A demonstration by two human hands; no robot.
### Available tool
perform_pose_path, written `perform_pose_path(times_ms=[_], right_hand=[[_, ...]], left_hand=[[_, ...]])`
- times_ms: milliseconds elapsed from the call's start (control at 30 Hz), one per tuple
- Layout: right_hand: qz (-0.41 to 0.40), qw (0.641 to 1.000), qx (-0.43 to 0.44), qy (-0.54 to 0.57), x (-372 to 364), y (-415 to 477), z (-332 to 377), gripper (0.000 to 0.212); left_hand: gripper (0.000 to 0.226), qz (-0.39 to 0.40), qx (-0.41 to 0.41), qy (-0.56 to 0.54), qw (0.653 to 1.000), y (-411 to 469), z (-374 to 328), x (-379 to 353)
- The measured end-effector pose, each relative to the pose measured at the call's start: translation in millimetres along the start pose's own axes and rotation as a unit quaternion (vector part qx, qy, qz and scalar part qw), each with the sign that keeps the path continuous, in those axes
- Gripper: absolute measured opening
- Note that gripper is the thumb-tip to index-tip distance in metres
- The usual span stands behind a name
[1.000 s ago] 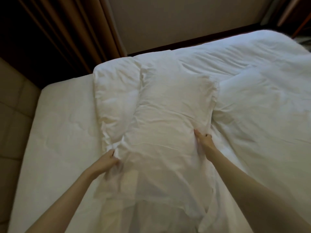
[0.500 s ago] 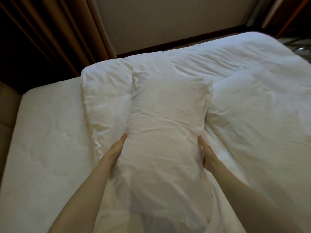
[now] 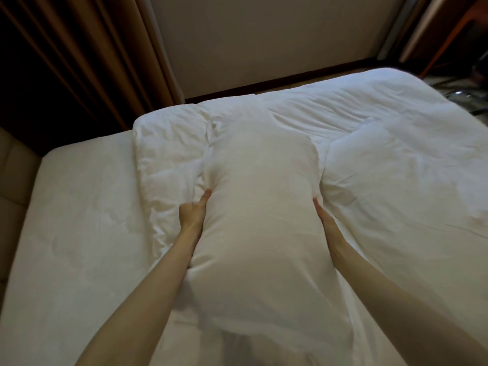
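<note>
A plump white pillow (image 3: 261, 207) in a white case lies lengthwise in front of me, on top of a rumpled white duvet (image 3: 396, 167). My left hand (image 3: 194, 213) presses against the pillow's left side, one finger straight and the thumb raised; its other fingers are hidden. On the pillow's right side my right hand (image 3: 324, 220) lies flat with straight fingers. The pillow is pinched in between the two hands. Its near end hangs loose and flat toward me.
The duvet's folded edge (image 3: 169, 154) bulges left of the pillow. A bare white sheet (image 3: 79, 220) covers the bed's left part. A padded beige headboard (image 3: 10, 180) stands at far left, brown curtains (image 3: 79, 62) and a wall (image 3: 264, 35) behind.
My hands let go of the pillowcase edges and slid up along the pillow's sides. They now press inward, and the pillow looks fuller and narrower between them.
</note>
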State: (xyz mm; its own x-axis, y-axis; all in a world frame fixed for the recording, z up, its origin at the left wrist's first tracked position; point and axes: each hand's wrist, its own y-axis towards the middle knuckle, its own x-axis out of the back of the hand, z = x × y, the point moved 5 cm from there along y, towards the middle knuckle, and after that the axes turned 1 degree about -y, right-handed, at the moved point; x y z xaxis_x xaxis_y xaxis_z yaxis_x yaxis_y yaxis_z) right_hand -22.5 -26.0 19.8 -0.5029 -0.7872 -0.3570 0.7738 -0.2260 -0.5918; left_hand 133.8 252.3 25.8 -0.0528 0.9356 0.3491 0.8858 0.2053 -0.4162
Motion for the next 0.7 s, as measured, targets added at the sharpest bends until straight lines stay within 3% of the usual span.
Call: perform_pose_path(times_ms=[167, 267, 533, 700], right_hand=[[0.06, 0.998, 0.021, 0.028, -22, -20, -4, 0.046], [0.085, 0.995, 0.039, 0.036, -42, -33, -9, 0.036], [0.175, 0.983, 0.059, 0.009, -122, -74, -16, 0.057], [0.223, 0.971, 0.084, -0.036, -180, -96, -21, 0.04]], left_hand=[[0.042, -0.046, -0.081, -0.072, 0.993, -29, -44, 42], [0.036, -0.068, -0.12, -0.141, 0.98, -56, -58, 82], [0.06, -0.137, -0.22, -0.214, 0.942, -131, -78, 194], [0.031, -0.186, -0.251, -0.252, 0.916, -168, -91, 257]])
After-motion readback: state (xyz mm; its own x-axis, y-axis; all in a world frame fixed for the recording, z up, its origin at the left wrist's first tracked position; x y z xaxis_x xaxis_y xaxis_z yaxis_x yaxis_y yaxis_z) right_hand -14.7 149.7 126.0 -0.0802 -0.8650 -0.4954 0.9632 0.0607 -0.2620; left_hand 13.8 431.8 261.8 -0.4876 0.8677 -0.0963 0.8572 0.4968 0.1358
